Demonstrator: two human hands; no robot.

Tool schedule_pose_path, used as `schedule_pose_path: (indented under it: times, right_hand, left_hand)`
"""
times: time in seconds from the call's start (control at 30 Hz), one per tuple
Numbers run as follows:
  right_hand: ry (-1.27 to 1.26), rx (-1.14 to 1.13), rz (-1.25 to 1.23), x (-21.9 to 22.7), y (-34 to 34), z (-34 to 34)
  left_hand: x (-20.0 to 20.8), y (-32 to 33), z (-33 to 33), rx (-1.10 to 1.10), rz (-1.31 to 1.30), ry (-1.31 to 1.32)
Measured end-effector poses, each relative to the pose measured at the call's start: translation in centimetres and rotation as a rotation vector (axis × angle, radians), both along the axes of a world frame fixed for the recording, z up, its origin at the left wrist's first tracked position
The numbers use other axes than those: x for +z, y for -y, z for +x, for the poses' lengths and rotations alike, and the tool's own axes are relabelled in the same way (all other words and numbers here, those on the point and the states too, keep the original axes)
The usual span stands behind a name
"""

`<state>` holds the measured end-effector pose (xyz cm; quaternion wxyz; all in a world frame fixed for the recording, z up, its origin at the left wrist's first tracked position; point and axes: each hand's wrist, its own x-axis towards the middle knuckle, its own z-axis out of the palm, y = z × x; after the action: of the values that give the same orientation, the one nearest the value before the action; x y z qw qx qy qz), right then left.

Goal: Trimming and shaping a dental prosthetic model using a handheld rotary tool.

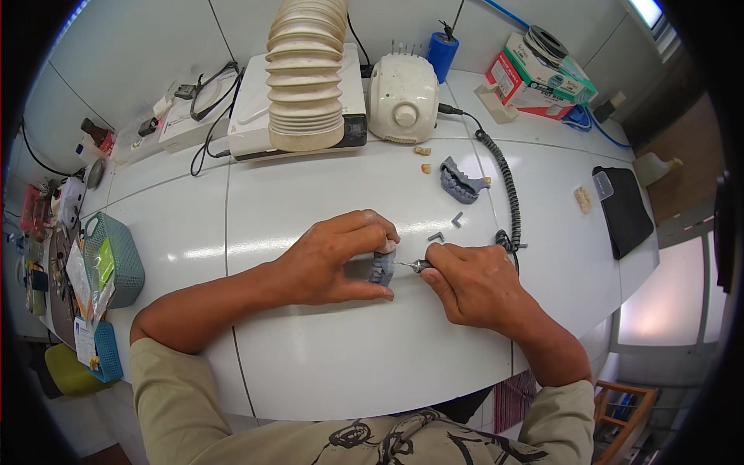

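My left hand point(335, 254) is closed round a small grey dental model point(380, 273), with the thumb along its near side and the fingers over its far side. From the right, my right hand point(482, 288) grips a rotary handpiece point(421, 265). Its thin bur reaches the model's right edge; whether the two touch, I cannot tell. Farther back lies a second grey dental model point(462, 184) with a row of teeth. Between it and my hands are two small grey angled pieces, one point(457, 220) beyond the other point(436, 237). Tooth-coloured pieces point(422, 150) rest near the back.
A white control unit point(403, 105) stands at the back, its coiled black cord point(508, 174) running down toward my right hand. Left of it, a ribbed cream hose point(306, 77) hangs over a white machine point(248, 124). A black pouch point(622, 213) lies right, a teal basket point(120, 263) left.
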<state>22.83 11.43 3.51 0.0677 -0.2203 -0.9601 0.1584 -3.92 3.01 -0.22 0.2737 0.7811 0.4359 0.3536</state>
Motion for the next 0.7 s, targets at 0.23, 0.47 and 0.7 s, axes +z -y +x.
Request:
schedule_pose_path:
  times: [0.23, 0.47, 0.7]
  right_hand:
    - [-0.003, 0.005, -0.003, -0.02, -0.04, 0.01]
    - [-0.012, -0.003, 0.006, -0.03, 0.02, -0.02]
    - [-0.018, -0.003, 0.002, -0.06, -0.07, 0.0]
  left_hand:
    - [0.08, -0.06, 0.0, -0.002, 0.007, -0.007]
    - [0.16, 0.01, 0.0, 0.001, -0.002, -0.01]
    - [0.01, -0.04, -0.05, -0.001, 0.009, -0.012]
